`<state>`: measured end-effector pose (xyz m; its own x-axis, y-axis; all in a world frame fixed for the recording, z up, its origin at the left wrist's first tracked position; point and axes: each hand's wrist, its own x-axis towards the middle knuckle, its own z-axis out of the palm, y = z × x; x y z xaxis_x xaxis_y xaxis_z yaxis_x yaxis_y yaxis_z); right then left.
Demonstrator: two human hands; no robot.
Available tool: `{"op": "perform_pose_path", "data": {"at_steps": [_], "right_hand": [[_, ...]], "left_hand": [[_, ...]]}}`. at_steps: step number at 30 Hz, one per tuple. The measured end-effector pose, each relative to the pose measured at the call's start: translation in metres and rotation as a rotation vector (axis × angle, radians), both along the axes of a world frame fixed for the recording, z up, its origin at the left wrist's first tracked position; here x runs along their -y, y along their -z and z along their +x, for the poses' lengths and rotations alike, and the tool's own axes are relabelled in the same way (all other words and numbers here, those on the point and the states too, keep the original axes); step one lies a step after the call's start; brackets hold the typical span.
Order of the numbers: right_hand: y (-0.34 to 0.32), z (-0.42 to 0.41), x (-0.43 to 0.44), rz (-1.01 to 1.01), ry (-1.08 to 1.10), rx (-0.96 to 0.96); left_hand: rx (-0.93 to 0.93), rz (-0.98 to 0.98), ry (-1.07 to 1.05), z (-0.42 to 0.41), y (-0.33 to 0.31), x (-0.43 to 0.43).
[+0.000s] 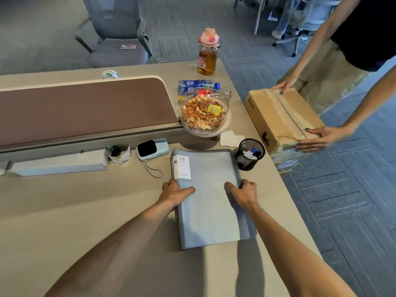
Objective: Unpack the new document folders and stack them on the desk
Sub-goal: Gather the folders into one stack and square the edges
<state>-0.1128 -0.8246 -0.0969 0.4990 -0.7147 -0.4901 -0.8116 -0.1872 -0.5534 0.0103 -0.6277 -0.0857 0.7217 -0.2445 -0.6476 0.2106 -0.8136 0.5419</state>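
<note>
A stack of pale blue-grey document folders [209, 202] lies flat on the beige desk [85, 211], a white label marked "20" at its far left corner. My left hand [174, 192] grips the stack's left edge, thumb on top. My right hand [243, 192] grips the right edge the same way. A taped brown cardboard box [278, 118] hangs over the desk's right edge, held at both ends by another person's hands [319, 137].
A black mesh pen cup [249, 154] stands just beyond the folders' right corner. A glass bowl of nuts [203, 112], plastic bottles, a pink-lidded drink bottle [207, 52], a small blue device [152, 149] and a brown desk divider [85, 108] lie farther back.
</note>
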Motion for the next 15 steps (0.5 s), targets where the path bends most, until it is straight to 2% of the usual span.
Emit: {"op": "perform_pose_path", "data": {"at_steps": [7, 15], "right_hand": [[0.0047, -0.0012, 0.0051, -0.088, -0.086, -0.024], [0.0082, 0.0021, 0.0054, -0.118, -0.081, -0.062]], "left_hand": [[0.029, 0.015, 0.019, -0.0048, 0.0014, 0.0018], [0.008, 0.047, 0.085, -0.0066, -0.0073, 0.0085]]}}
